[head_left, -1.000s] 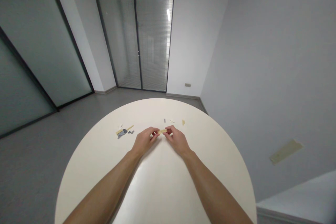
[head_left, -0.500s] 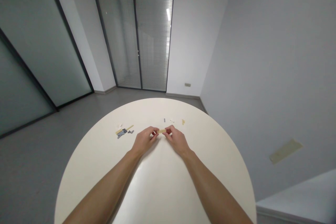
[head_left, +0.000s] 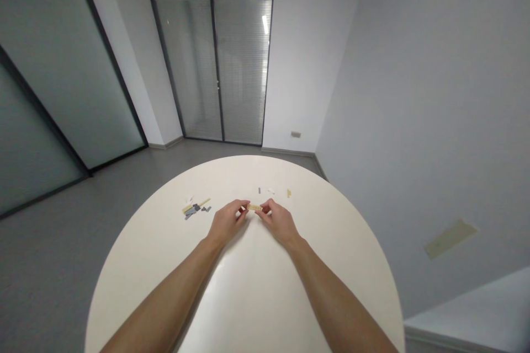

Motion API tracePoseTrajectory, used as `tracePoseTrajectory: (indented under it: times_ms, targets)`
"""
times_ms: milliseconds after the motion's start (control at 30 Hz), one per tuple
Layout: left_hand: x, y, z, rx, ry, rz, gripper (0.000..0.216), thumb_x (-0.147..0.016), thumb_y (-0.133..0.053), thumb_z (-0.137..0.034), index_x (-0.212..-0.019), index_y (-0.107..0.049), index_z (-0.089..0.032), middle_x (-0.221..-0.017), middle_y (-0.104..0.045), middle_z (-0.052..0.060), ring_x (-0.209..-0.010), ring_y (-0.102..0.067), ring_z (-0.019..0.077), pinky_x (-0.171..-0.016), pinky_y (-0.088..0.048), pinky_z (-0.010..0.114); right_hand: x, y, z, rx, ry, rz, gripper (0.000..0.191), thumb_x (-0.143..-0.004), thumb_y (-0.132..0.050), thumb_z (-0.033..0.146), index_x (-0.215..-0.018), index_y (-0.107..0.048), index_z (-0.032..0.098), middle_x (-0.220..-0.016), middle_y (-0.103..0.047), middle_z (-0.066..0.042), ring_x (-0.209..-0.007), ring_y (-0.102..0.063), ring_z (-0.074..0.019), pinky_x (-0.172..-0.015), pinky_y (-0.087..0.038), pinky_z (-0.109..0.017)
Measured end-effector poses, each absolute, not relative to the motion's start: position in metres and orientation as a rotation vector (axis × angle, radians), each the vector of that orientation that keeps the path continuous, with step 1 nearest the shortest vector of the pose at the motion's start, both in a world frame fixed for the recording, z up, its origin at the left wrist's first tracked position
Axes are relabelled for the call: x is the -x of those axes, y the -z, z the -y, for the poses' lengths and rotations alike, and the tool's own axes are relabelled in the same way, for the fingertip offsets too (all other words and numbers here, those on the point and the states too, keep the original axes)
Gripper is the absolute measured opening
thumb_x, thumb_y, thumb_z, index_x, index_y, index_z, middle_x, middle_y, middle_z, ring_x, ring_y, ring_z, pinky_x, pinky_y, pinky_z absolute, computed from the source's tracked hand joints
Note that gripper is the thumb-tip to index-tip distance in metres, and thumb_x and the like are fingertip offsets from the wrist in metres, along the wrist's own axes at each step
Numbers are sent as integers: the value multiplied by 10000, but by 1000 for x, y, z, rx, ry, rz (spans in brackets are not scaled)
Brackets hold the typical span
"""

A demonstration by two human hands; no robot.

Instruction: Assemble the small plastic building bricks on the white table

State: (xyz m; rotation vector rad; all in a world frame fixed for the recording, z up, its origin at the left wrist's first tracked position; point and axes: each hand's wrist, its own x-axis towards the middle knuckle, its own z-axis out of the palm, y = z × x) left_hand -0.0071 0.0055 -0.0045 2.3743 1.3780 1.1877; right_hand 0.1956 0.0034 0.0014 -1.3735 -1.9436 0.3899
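Between my two hands is a small tan building-brick piece, long and narrow, held level just above the table. My left hand pinches its left end between thumb and fingers. The right end sits in the pinch of my right hand. My fingertips cover both ends of the piece. Beyond the hands lie a small grey piece, a white piece and a tan piece. Left of my left hand is a loose pile of grey and tan pieces, with small white bits behind it.
Everything lies on a round white table. Past its far edge are a grey floor and a glazed door with blinds. A plain wall rises at the right, and frosted glass panels stand at the left.
Both hands stay nearly in place on the tan piece, with only slight finger shifts. The loose pieces lie as before.
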Motion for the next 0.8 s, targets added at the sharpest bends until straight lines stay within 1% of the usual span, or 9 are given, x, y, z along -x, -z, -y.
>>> tracePoseTrajectory:
  times_ms: [100,300,433,633,800]
  targets:
    - [7,6,-6,-2369,-1205,-1391,224,-920,-538,-249,-1124,-630,-237,-1038,-715,13,-854,-665,153,-792,-522,279,-195,0,-3,1374,-394,1957,177,-901,-625,412,-933,-604,240,-900,-714,3,-768,-644,-154,-665,-415,-250]
    - [7,5,-5,-2356,-1215,-1380,212,-919,-572,-289,-1119,-623,-238,-1031,-706,5,-859,-657,145,-790,-517,269,-194,1,-4,1349,-404,1972,243,-893,-629,475,-892,-605,234,-856,-708,6,-746,-642,-152,-657,-418,-245]
    - [7,4,-5,-2358,-1203,-1386,179,-921,-572,-297,-1080,-629,-238,-999,-707,3,-847,-655,145,-778,-512,267,-194,0,-4,1365,-392,1971,240,-890,-630,474,-911,-617,235,-854,-708,3,-739,-640,-153,-653,-418,-247]
    - [7,3,-4,-2331,-1178,-1410,148,-925,-574,-324,-1033,-636,-243,-973,-709,-6,-841,-655,146,-771,-503,268,-195,-1,-3,1343,-378,1972,171,-902,-618,410,-977,-629,257,-882,-709,11,-776,-641,-151,-684,-425,-251]
    - [7,4,-4,-2314,-1151,-1393,126,-907,-587,-332,-965,-644,-236,-918,-702,-8,-835,-651,149,-761,-506,263,-195,-1,-3,1317,-390,1949,192,-906,-609,391,-1050,-628,265,-894,-708,12,-793,-644,-151,-702,-445,-256]
